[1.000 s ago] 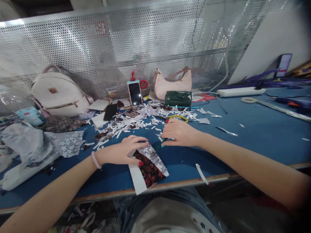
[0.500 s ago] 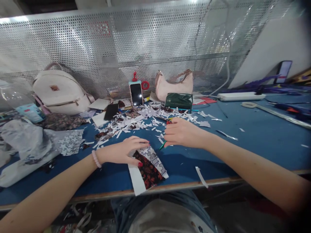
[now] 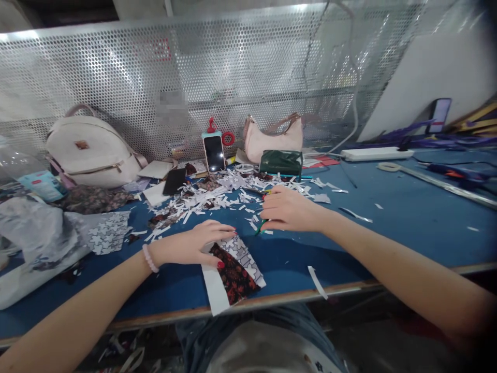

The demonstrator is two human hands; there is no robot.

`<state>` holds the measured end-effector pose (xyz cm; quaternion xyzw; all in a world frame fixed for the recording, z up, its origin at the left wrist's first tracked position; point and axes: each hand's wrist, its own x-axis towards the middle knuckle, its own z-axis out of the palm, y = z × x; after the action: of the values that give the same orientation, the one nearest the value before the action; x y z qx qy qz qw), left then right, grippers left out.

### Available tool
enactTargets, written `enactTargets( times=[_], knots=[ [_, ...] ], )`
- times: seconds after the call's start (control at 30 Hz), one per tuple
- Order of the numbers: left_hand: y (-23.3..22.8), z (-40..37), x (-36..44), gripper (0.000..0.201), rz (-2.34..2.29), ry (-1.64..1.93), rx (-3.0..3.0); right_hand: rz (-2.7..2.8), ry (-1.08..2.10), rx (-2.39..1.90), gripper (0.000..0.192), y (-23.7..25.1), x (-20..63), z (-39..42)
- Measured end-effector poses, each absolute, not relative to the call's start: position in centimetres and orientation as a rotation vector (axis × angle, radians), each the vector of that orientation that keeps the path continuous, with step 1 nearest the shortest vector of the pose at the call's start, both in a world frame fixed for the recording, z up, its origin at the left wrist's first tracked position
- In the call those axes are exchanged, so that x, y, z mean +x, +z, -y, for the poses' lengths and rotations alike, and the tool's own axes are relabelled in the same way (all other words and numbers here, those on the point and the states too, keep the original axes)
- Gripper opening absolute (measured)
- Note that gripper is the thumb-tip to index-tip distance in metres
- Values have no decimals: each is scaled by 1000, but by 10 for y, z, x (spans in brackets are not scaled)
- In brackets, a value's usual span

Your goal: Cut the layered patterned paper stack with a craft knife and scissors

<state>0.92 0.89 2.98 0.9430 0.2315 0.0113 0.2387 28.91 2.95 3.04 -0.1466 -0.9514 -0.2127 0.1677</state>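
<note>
Patchwork piece (image 3: 233, 272), as the head view shows it, lies on the blue counter (image 3: 349, 254) right by the front edge, its lower corner reaching the rim. It has a white strip (image 3: 216, 291) down its left side, dark floral cloth (image 3: 237, 282) in the middle and star-print cloth (image 3: 244, 258) on the right. The left hand (image 3: 194, 246) rests over its far end, fingers spread rather than clenched, the thumb on the dark print and the fingertips at the star print. The right hand (image 3: 289, 210) is curled, apparently around a slim green tool (image 3: 259, 228); only a short end shows, so I cannot tell what kind it is. It sits just beyond the piece, apart from it. Past both hands spread paper and cloth scraps (image 3: 217, 196), and a loose white sliver (image 3: 318, 283) lies to the right, near the edge.

The piece looks light and thin, and should slide easily if merely brushed. The cloth is probably soft and apt to crease or fray; the white strip seems stiffer, more like paper. A flat press at the far end suits it, or a gentle pinch along the white strip, clear of the cloth's cut edges.
</note>
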Motion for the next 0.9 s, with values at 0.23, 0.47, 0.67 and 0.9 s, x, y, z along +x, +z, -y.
enactTargets(
  times=[0.23,0.47,0.67,0.9],
  knots=[
    [29,-9,10,62,-638,31,2576,2732,-681,-402,43,27,279,-22],
    [30,-9,10,60,-619,41,2603,2692,-864,-365,39,35,277,-16],
    [30,-9,10,60,-613,42,2604,2749,-830,-372,35,39,280,-15],
    [31,-9,9,63,-657,0,2583,2722,-719,-457,41,37,296,-29]
  ],
)
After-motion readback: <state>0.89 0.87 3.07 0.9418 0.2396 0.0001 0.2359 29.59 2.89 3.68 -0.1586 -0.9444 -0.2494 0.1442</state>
